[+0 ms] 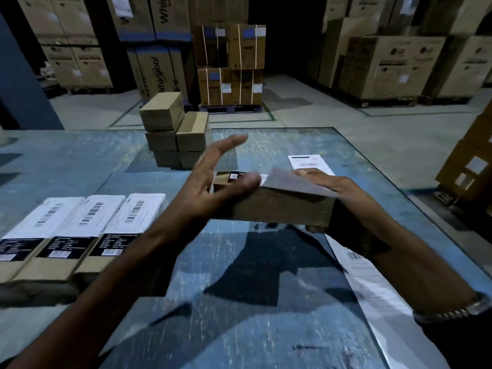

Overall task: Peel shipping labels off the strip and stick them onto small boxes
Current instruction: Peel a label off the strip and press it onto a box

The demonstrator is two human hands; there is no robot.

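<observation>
Two hands meet over a small brown box held above the blue bench. The right hand grips the box from its far right end, fingers lying over a white label that rests partly lifted on the box top. The left hand is spread wide with straight fingers, its thumb across the box's left end, gripping nothing. Three labelled boxes lie side by side at the left of the bench. A stack of plain boxes stands at the far edge. A label strip runs along the right side under the right forearm, and a loose label sheet lies beyond the hands.
</observation>
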